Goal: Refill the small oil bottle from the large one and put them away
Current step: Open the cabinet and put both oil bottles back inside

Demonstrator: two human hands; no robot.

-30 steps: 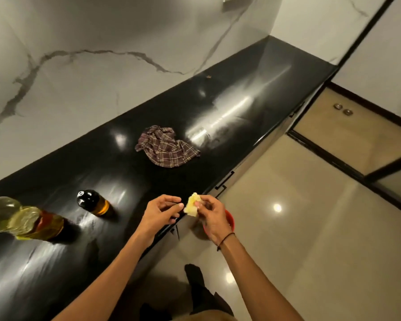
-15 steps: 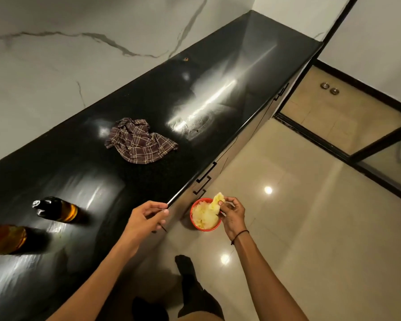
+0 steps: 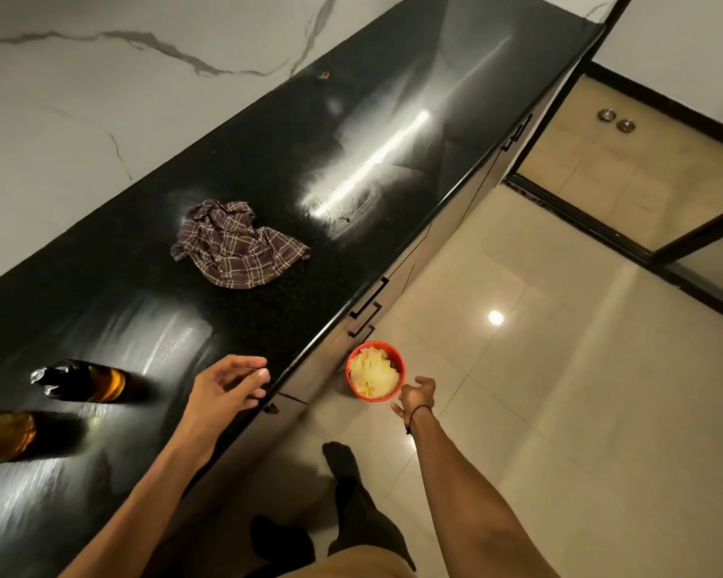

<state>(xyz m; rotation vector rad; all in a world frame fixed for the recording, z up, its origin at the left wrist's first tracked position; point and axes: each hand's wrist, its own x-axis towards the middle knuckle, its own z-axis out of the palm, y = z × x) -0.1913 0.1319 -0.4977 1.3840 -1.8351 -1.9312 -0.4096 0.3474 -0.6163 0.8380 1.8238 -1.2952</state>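
Head view is showing the large oil bottle (image 3: 3, 436) at the tabletop's (image 3: 393, 98) left edge, the small oil bottle (image 3: 80, 381) standing just beside it, the left hand (image 3: 226, 390) hovering open and empty over the front edge, the right hand (image 3: 414, 396) hanging loose and empty beside a red bin (image 3: 375, 371) on the floor.

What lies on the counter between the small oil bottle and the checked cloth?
Nothing: in the head view, only bare black counter separates the small oil bottle from the checked cloth.

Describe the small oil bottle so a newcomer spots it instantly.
On the black countertop, look toward its near left end. The small oil bottle stands there, dark-capped with amber oil, just left of the left hand; the large oil bottle beside it is cut off by the frame.
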